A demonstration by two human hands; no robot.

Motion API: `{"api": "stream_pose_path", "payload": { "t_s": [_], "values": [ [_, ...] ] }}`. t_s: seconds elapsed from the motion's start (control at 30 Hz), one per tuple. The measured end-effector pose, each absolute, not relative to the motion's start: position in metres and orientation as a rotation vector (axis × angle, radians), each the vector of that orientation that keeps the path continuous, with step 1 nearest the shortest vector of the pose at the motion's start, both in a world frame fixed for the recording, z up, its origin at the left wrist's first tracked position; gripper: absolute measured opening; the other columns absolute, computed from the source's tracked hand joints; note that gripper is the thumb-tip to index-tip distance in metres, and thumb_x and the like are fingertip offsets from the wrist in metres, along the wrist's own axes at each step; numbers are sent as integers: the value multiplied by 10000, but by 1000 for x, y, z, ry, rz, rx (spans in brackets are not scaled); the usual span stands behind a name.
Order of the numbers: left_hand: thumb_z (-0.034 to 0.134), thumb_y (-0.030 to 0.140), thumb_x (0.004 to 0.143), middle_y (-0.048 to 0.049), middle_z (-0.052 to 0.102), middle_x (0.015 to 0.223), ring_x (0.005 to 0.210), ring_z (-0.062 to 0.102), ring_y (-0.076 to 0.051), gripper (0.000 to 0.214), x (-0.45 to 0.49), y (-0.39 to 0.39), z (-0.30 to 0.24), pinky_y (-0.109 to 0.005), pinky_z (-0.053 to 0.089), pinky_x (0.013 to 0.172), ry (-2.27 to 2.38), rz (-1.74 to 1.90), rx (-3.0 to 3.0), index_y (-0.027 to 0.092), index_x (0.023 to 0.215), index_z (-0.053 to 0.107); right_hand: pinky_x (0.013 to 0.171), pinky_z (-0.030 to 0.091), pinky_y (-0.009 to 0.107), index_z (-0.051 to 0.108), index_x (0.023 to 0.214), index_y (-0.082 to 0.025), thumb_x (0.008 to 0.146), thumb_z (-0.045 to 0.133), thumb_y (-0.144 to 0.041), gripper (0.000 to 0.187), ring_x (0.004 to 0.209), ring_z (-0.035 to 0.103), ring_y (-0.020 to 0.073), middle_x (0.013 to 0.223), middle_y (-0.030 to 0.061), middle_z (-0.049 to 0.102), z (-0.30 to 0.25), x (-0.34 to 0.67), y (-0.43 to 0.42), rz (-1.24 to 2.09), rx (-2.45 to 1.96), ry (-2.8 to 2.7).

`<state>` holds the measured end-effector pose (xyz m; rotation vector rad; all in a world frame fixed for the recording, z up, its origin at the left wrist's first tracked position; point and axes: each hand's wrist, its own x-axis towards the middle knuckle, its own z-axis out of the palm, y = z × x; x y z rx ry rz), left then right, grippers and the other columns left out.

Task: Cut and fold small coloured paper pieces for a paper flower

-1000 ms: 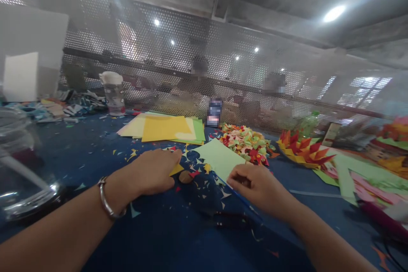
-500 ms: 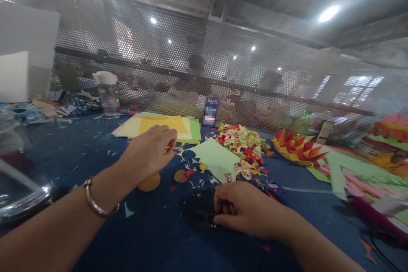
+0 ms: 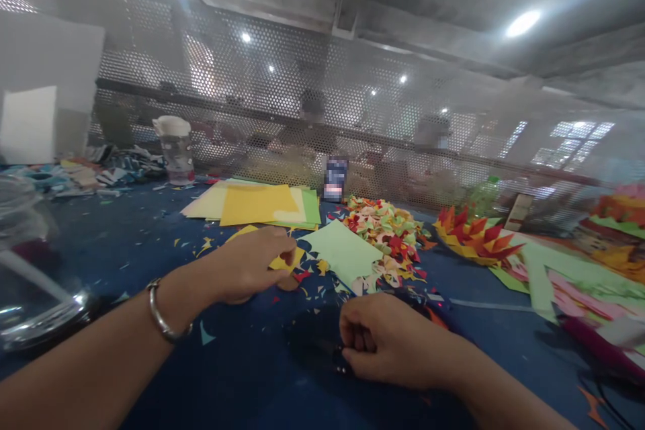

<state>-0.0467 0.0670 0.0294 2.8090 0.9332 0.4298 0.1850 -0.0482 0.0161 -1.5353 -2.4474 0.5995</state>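
My left hand (image 3: 249, 263), with a metal bangle on the wrist, rests on the blue table and pinches a small yellow paper piece (image 3: 283, 261) between thumb and fingers. A brown round cut-out (image 3: 291, 283) lies just beside it. My right hand (image 3: 385, 339) is nearer to me, fingers curled shut over a dark tool (image 3: 322, 348) that is blurred and mostly hidden. A light green sheet (image 3: 345, 250) lies between and beyond the two hands, among many small paper scraps.
A stack of yellow and green sheets (image 3: 256, 205) lies further back, next to a heap of folded coloured pieces (image 3: 385, 225) and an orange-red paper flower (image 3: 474, 235). A lidded cup (image 3: 174, 148) and a glass jar (image 3: 30, 275) stand left. Green and pink papers (image 3: 579, 282) lie on the right. A perforated screen (image 3: 353, 107) closes the back.
My left hand reached towards the paper stack, then drew back and now pinches the yellow piece. My right hand left the green sheet, came towards me and closed on the dark tool.
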Motion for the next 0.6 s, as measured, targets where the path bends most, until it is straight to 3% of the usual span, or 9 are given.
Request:
{"api": "stream_pose_path", "payload": {
  "t_s": [0.13,0.3,0.4,0.5,0.6],
  "values": [
    [569,451,767,-52,592,941,853,534,-224,299,-41,57,25,-302,364,694,947,320,2742,211,945,588,444,291,168,556,712,-184,687,570,-166,33,503,456,63,586,-52,543,17,185,-49,589,-1518,-2412],
    [587,365,741,-31,608,847,717,535,-181,191,-35,56,18,-267,347,587,855,277,2725,207,847,601,483,322,181,518,706,-186,707,560,-167,47,539,465,70,625,-47,543,19,185,-48,507,-1481,-2388],
    [540,312,763,4,631,788,663,547,-151,164,-39,57,30,-248,344,560,769,265,2628,234,888,614,491,328,184,516,720,-188,721,554,-170,42,544,471,72,634,-47,545,20,183,-48,496,-1473,-2402],
    [473,313,799,-22,653,822,727,567,-174,190,-53,64,44,-269,355,605,1012,405,2656,214,861,623,484,320,182,513,727,-191,732,551,-177,40,537,469,73,634,-48,546,20,182,-48,540,-1488,-2434],
    [539,352,728,-41,649,740,648,557,-194,186,-72,70,49,-280,321,542,1330,201,2670,200,780,633,479,309,181,517,741,-193,739,553,-184,37,539,463,74,640,-47,547,20,182,-49,567,-1499,-2459]
  ]
}}
